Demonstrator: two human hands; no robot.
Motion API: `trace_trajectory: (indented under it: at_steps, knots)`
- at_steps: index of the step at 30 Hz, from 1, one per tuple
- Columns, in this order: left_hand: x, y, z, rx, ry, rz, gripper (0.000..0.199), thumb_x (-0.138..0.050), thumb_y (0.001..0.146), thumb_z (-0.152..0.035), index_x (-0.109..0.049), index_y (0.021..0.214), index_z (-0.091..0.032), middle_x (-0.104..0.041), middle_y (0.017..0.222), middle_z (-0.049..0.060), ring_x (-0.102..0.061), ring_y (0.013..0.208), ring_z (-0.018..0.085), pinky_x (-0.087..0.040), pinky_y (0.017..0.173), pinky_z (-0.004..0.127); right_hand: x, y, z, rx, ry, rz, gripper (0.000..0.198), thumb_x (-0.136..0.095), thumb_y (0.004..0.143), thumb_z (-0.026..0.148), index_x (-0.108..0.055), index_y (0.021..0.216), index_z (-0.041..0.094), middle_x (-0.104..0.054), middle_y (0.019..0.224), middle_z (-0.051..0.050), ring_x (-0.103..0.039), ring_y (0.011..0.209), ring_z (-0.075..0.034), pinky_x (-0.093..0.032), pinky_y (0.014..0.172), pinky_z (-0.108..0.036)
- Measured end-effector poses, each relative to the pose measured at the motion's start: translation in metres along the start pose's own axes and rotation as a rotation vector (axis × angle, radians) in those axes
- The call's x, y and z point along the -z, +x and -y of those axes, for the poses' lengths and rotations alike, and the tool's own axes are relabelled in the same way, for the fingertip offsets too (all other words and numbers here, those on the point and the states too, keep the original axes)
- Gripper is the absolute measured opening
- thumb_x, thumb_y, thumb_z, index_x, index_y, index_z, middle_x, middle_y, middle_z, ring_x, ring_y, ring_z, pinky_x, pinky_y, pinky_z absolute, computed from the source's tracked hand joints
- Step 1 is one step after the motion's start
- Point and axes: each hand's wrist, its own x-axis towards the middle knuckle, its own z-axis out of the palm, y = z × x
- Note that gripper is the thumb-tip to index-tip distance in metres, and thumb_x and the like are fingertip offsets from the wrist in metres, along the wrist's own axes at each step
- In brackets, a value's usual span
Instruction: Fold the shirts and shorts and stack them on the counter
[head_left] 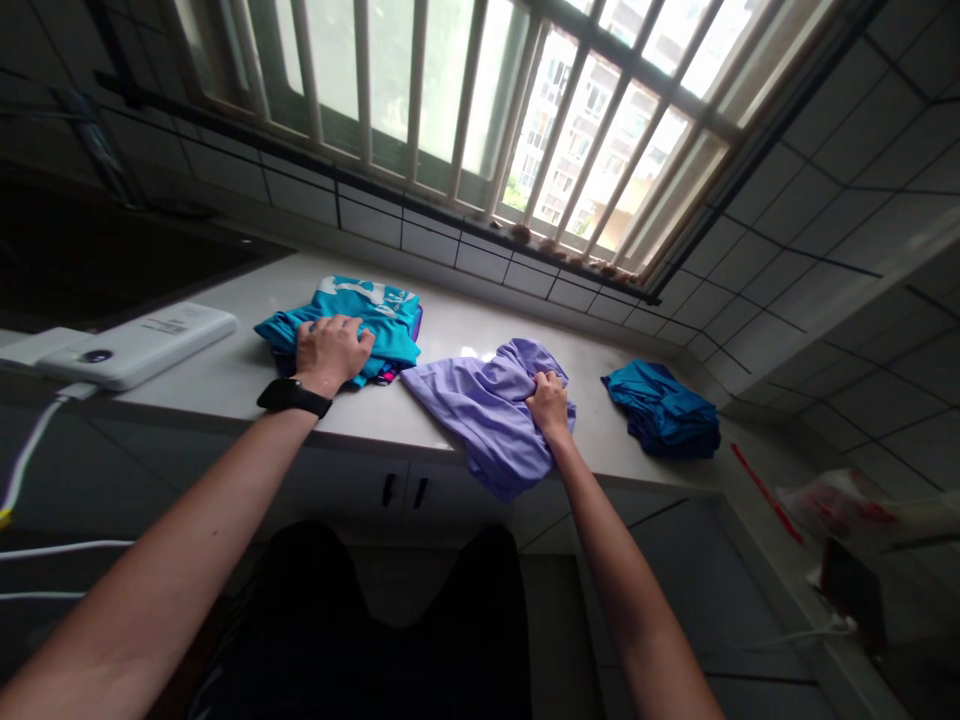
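On the left, a pile of clothes has a teal garment with white print on top. My left hand, with a black watch at the wrist, presses down on it, fingers laid over the fabric and thumb apart. A lavender garment lies crumpled in the middle of the counter, its lower part hanging over the front edge. My right hand is closed on its right side, bunching the cloth. To the right, apart from both hands, sits a folded stack of dark blue clothes.
A white counter runs under a barred window. At the left, a white power bank with a cable lies near a dark recess. A red strip and a plastic bag lie on the right side. Cabinets are below.
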Motion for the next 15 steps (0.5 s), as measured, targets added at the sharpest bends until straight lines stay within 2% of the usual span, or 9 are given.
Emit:
trace_trajectory:
  at_steps: [15]
  knots:
    - [0.0011, -0.0014, 0.0000, -0.009, 0.021, -0.006, 0.054, -0.030, 0.099, -0.032, -0.069, 0.129, -0.011, -0.066, 0.140, 0.021, -0.058, 0.125, 0.037, -0.036, 0.103, 0.048, -0.0010, -0.0010, 0.0001, -0.006, 0.034, -0.019, 0.031, -0.046, 0.090, 0.006, -0.066, 0.111, 0.018, -0.065, 0.123, -0.015, -0.058, 0.114, -0.029, -0.047, 0.097, -0.037]
